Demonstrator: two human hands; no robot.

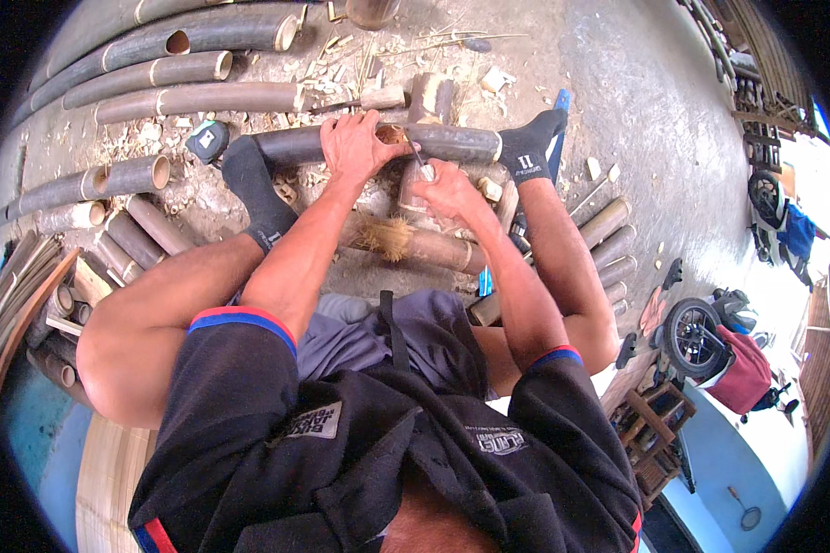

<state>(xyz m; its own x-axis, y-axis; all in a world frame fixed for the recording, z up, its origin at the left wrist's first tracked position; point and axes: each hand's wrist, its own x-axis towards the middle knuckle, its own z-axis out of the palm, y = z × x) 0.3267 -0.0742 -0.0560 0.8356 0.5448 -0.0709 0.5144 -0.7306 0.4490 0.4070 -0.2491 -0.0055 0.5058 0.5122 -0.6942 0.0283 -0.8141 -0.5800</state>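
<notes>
A dark bamboo pole [290, 145] lies crosswise in front of me, between my feet in dark socks. An opening is cut in its upper side, its pale inner wall bare. My left hand [349, 147] grips the pole just left of that opening, with the thumb reaching toward its edge. In my right hand [447, 191], closed round the handle, is a narrow-bladed knife [416, 150]; its dark blade points up to the opening's right side. Most of the handle is hidden by my fingers. Below the pole lies another brown bamboo piece [433, 249] with frayed fibres on it.
Long bamboo poles [194, 100] lie at the far left, with shorter cut pieces [134, 175] nearer. A tape measure [208, 141] sits by my left foot, a blue saw-like tool [560, 115] behind my right. Shavings litter the floor. A motorbike [710, 341] stands at the right.
</notes>
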